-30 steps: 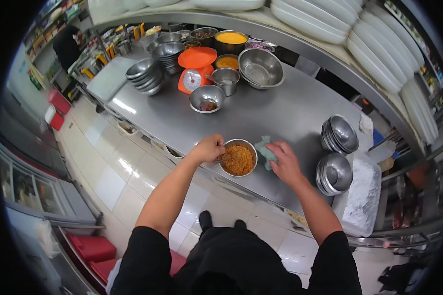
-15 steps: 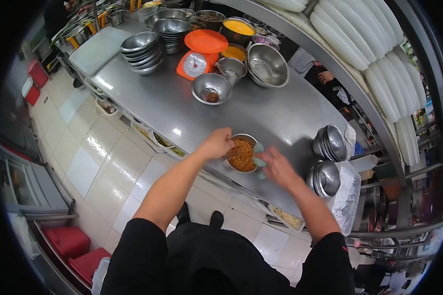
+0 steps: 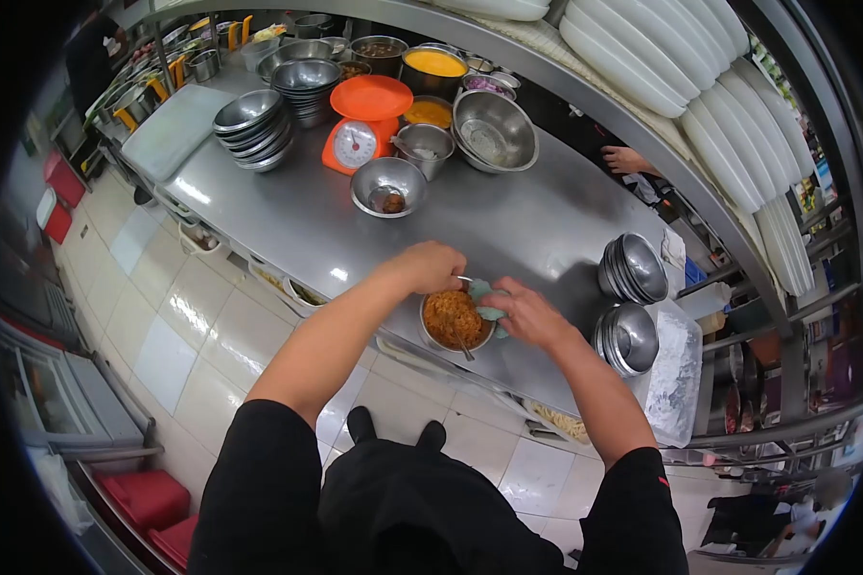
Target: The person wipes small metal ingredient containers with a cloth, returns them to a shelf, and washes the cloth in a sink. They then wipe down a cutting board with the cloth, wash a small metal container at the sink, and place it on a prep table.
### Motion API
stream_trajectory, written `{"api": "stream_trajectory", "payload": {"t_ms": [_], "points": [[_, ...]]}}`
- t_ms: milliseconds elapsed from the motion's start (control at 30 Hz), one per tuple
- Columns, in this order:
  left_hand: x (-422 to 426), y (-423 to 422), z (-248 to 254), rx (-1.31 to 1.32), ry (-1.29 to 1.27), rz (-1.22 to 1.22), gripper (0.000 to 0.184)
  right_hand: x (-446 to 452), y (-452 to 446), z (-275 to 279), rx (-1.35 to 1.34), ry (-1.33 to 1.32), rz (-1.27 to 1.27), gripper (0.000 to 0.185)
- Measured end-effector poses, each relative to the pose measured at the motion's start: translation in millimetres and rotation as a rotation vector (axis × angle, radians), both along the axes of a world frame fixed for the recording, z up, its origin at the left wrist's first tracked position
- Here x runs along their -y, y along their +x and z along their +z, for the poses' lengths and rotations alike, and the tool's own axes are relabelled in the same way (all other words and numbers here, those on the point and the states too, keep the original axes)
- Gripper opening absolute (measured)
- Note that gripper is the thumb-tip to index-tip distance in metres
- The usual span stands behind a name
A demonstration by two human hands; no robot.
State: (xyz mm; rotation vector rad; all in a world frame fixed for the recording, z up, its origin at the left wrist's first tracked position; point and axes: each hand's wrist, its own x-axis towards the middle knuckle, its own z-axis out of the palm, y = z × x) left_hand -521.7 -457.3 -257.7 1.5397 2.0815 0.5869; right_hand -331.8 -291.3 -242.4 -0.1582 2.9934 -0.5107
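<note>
A metal bowl [image 3: 426, 334] of crumbly orange-brown food [image 3: 454, 316] stands near the counter's front edge. My left hand [image 3: 433, 266] is closed just beyond its far rim, on a thin metal utensil [image 3: 464, 279] whose shape is mostly hidden. Bunched in my right hand [image 3: 529, 312] is a pale green cloth [image 3: 487, 299], against the bowl's right side and close to the utensil's tip. A metal spoon [image 3: 466, 347] leans in the food, its handle over the near rim. Farther back, a wider steel bowl [image 3: 388, 185] holds a small brown lump.
An orange kitchen scale [image 3: 357, 134], a large steel bowl [image 3: 494, 130] and several pots line the back. Stacked bowls [image 3: 633, 268] stand at right beside a white-dusted tray [image 3: 676, 374]. White plates [image 3: 729, 115] fill the overhead shelf. Another person's hand [image 3: 626, 159] shows across the counter.
My left hand has moved from the bowl's left rim to beyond its far rim, meeting the cloth. The spoon handle now shows at the near rim. The camera view has shifted slightly.
</note>
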Motion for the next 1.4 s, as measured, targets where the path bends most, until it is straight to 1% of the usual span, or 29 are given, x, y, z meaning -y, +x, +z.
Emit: {"api": "stream_trajectory", "payload": {"t_ms": [67, 100, 167, 200, 267, 300, 367, 400, 500, 567, 600, 700, 767, 800, 867, 900, 967, 1000, 1067, 1100, 1200, 1267, 1300, 1367, 1400], "points": [[-4, 2, -6, -0.015, 0.064, 0.015, 0.023, 0, 1, -1, 0.008, 0.049, 0.001, 0.046], [-5, 4, -10, -0.02, 0.096, 0.022, 0.021, 2, 5, -1, -0.004, 0.052, -0.04, 0.046], [-1, 4, -34, 0.089, 0.243, 0.146, 0.021, 11, 15, -1, -0.031, 0.061, -0.122, 0.047], [1, 6, -47, 0.142, 0.317, 0.211, 0.022, 20, 23, -6, -0.037, 0.012, -0.242, 0.048], [8, 25, -48, 0.178, 0.321, 0.432, 0.022, 45, 41, -18, -0.054, -0.086, -0.473, 0.05], [15, 36, -50, 0.196, 0.322, 0.547, 0.022, 52, 47, -22, -0.097, -0.117, -0.482, 0.051], [33, 64, -60, 0.283, 0.336, 0.676, 0.024, 60, 56, -26, -0.182, -0.182, -0.499, 0.053], [38, 71, -62, 0.327, 0.341, 0.741, 0.025, 52, 56, -26, -0.146, -0.173, -0.434, 0.052], [52, 70, -43, 0.39, 0.246, 0.656, 0.031, 11, 47, -21, -0.064, -0.111, -0.232, 0.05], [35, 53, -37, 0.149, 0.34, 0.443, 0.031, -5, 33, -14, -0.017, -0.021, -0.067, 0.049], [23, 41, -31, 0.026, 0.389, 0.337, 0.032, -7, 26, -10, 0.001, 0.02, -0.036, 0.049], [-9, 18, -29, -0.135, 0.334, -0.002, 0.027, -7, 10, 2, 0.049, 0.113, 0.025, 0.048], [-17, 10, -37, -0.068, 0.321, 0.026, 0.023, -7, 6, 4, 0.084, 0.13, 0.019, 0.048], [-19, 8, -42, -0.032, 0.314, 0.036, 0.021, -6, 8, 2, 0.053, 0.124, -0.022, 0.048], [-12, 9, -49, 0.082, 0.315, 0.252, 0.017, 0, 15, -2, -0.012, 0.109, -0.105, 0.049], [-8, 13, -53, 0.137, 0.313, 0.36, 0.016, 9, 20, -5, 0.007, 0.058, -0.218, 0.048], [-1, 32, -49, 0.123, 0.333, 0.567, 0.016, 35, 29, -3, 0.04, -0.04, -0.429, 0.048], [4, 44, -47, 0.116, 0.342, 0.673, 0.016, 41, 34, -7, -0.012, -0.078, -0.444, 0.048], [19, 67, -53, 0.204, 0.372, 0.757, 0.02, 48, 40, -17, -0.112, -0.158, -0.47, 0.048], [23, 71, -54, 0.247, 0.387, 0.798, 0.023, 43, 39, -16, -0.082, -0.151, -0.421, 0.049], [32, 66, -53, 0.264, 0.359, 0.684, 0.023, 12, 36, -11, -0.017, -0.086, -0.25, 0.052], [18, 47, -41, 0.103, 0.358, 0.518, 0.026, -6, 22, -8, -0.005, 0.01, -0.096, 0.052], [9, 34, -33, 0.022, 0.359, 0.436, 0.028, -10, 16, -6, 0.002, 0.057, -0.068, 0.051], [-7, 16, -30, 0.053, 0.256, 0.304, 0.027, -14, 8, -1, 0.012, 0.154, -0.012, 0.05], [-14, 11, -31, 0.068, 0.207, 0.235, 0.027, -15, 7, -1, 0.006, 0.155, -0.034, 0.049]]}}
